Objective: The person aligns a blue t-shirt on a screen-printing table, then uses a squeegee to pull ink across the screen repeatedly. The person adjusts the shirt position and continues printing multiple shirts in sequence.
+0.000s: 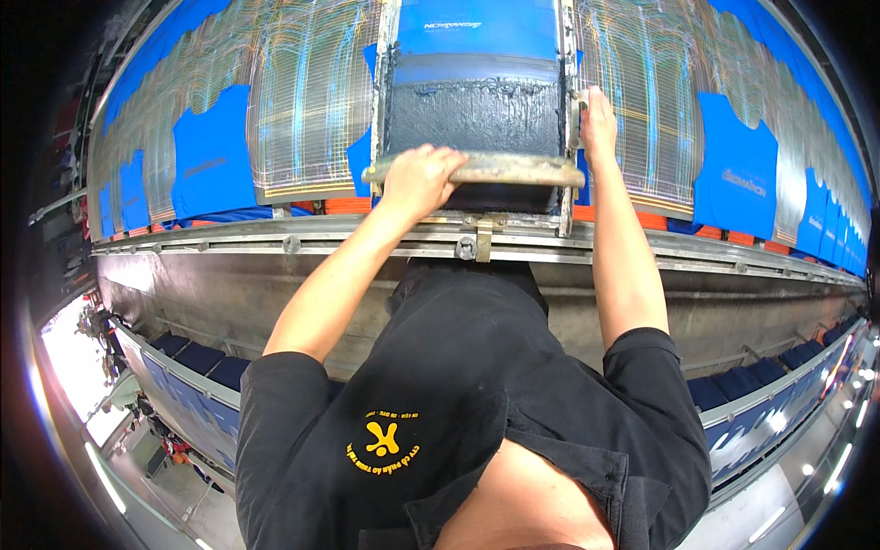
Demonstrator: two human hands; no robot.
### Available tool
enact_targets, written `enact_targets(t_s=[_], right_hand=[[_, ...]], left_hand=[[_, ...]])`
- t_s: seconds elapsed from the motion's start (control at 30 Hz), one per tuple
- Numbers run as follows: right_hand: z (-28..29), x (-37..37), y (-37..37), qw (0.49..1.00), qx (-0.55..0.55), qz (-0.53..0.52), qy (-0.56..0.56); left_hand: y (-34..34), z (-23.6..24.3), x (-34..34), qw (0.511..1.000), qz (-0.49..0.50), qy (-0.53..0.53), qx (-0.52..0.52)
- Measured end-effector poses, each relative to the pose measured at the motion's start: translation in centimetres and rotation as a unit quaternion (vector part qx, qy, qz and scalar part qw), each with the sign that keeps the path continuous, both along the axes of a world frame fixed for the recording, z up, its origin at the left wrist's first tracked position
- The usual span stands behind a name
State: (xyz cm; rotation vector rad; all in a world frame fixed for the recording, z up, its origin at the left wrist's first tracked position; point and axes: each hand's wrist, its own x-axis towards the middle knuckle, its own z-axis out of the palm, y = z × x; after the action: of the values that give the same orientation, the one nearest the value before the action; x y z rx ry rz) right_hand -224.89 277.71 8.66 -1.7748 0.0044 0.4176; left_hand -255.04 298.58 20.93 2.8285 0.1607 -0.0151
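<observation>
My left hand (pixel 420 181) is closed over the left part of a squeegee (pixel 522 171) with a pale, worn handle. The squeegee lies crosswise over the near end of a printing screen (pixel 566 73), which has a metal frame. Dark ink (pixel 477 119) coats the mesh on the far side of the squeegee, and blue shows in the screen's far part. My right hand (pixel 599 124) grips the right side of the screen frame, its fingers partly hidden. The squeegee's blade is hidden under its handle.
Blue cut fabric pieces (pixel 213 151) lie on the long striped, shiny table to the left, with another blue piece (pixel 736 170) to the right. A metal rail (pixel 348 240) runs along the near edge. Behind me stands another long table with dark blue pieces (pixel 192 362).
</observation>
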Motion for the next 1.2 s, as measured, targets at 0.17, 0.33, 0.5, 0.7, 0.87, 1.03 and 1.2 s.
enact_targets(t_s=[0.17,0.33,0.5,0.7,0.87,1.03,1.2], right_hand=[[3.5,-1.3,0.0,0.996,0.067,-0.001,0.066],[3.3,-1.5,0.2,0.996,0.063,-0.003,0.059],[2.4,-0.8,-0.9,0.997,-0.064,0.024,-0.032],[10.1,2.3,5.3,0.831,-0.184,0.195,-0.488],[9.7,3.4,10.1,0.696,-0.371,0.403,-0.464],[8.1,2.0,9.5,0.712,-0.377,0.358,-0.471],[7.4,-1.8,5.9,0.743,-0.358,0.353,-0.443]], left_hand=[[6.1,0.4,9.0,0.999,0.027,-0.015,0.02],[10.5,-1.1,15.0,1.0,0.026,-0.008,0.008],[12.1,-2.3,16.4,0.996,0.041,0.084,-0.013],[17.3,-0.8,13.9,0.975,0.091,0.201,0.038],[17.0,-2.4,13.1,0.986,0.097,0.128,0.041],[16.1,-1.9,12.8,0.982,0.107,0.148,0.056],[12.4,-1.8,9.1,0.976,0.114,0.182,0.038]])
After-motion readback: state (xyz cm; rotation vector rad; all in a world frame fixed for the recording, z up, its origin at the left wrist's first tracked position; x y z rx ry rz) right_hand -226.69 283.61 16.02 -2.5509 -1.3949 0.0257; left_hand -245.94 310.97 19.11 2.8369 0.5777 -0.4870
